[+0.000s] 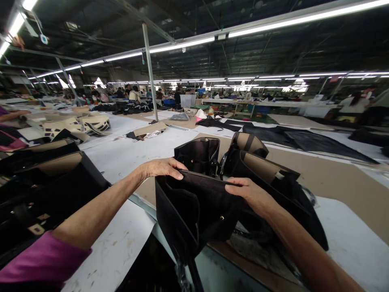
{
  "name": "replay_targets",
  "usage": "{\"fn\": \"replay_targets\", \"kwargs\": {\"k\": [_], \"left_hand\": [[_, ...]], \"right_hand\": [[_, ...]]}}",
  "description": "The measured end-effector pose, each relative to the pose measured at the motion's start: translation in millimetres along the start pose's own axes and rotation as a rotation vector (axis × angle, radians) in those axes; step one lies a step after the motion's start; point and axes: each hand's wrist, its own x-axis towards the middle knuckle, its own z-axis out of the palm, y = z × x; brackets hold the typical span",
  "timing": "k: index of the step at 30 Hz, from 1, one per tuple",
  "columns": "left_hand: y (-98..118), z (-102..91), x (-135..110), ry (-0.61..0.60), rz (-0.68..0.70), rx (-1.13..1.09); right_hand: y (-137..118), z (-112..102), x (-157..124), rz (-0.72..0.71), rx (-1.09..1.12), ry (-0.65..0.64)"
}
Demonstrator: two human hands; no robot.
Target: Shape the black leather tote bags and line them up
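A black handbag [182, 215] with an open top and a small gold stud is in front of me at the table's near edge. My left hand [164, 168] pinches its far top rim, thumb on the inner side. Farther right along the same rim, my right hand [247, 192] grips it between thumb and fingers. Part of the bag's lower body is hidden below my right forearm. Just behind it stand a smaller-looking black bag [197, 152] and another black bag with a tan lining [264, 166].
More black bags with gold fittings [54, 190] stand at the left. Cream and black cut pieces [75, 123] lie beyond them. Flat black panels [304, 140] are spread at the right. A metal post [150, 73] rises behind the table. People are at work far back.
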Motion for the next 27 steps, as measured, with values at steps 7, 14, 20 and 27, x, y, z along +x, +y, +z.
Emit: {"fn": "replay_targets", "kwargs": {"k": [7, 14, 20, 27], "left_hand": [[-0.6, 0.4, -1.9, 0.01, 0.005, 0.011], [-4.4, -0.6, -4.3, 0.016, 0.027, 0.002], [-1.0, 4.5, -8.0, 0.062, 0.072, 0.026], [1.6, 13.1, -9.5, 0.128, 0.097, 0.078]], "right_hand": [[-14.2, 6.0, -11.0, -0.234, -0.4, 0.007], [-9.5, 17.8, -16.7, -0.562, -0.944, 0.216], [-3.4, 22.3, -8.6, -0.761, -1.446, 0.408], [-18.2, 47.6, -7.6, -0.83, -1.433, 0.445]]}}
